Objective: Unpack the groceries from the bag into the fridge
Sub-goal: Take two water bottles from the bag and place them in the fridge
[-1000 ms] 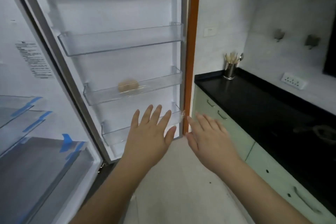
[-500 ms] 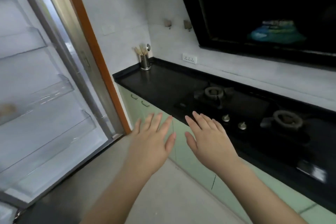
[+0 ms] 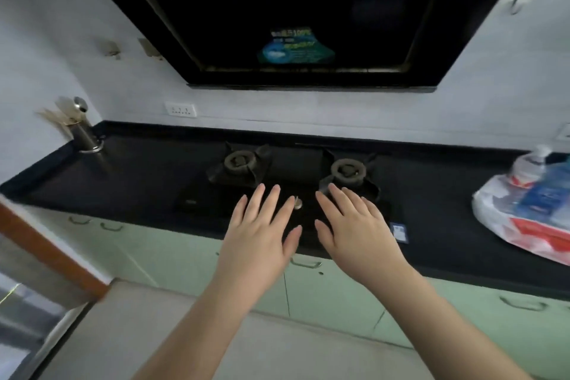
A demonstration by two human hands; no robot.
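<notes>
We hold both hands out, palms down, above the front edge of a black countertop (image 3: 129, 182), each one empty with its fingers straight and fanned. Our left hand (image 3: 262, 231) hangs in front of the left burner (image 3: 239, 162) of a gas hob; our right hand (image 3: 354, 225) hangs in front of the right burner (image 3: 347, 171), and a small metal knob (image 3: 297, 202) shows between them. The grocery bag (image 3: 524, 219), white plastic with red print, lies on the counter at the far right, well apart from our right hand and farther still from the left. A clear bottle (image 3: 529, 163) and a blue package (image 3: 546, 194) show through its open top. A metal utensil holder (image 3: 82, 133) stands at the counter's left end. Pale green cabinets (image 3: 339, 296) run below, a dark range hood (image 3: 293, 18) above.
</notes>
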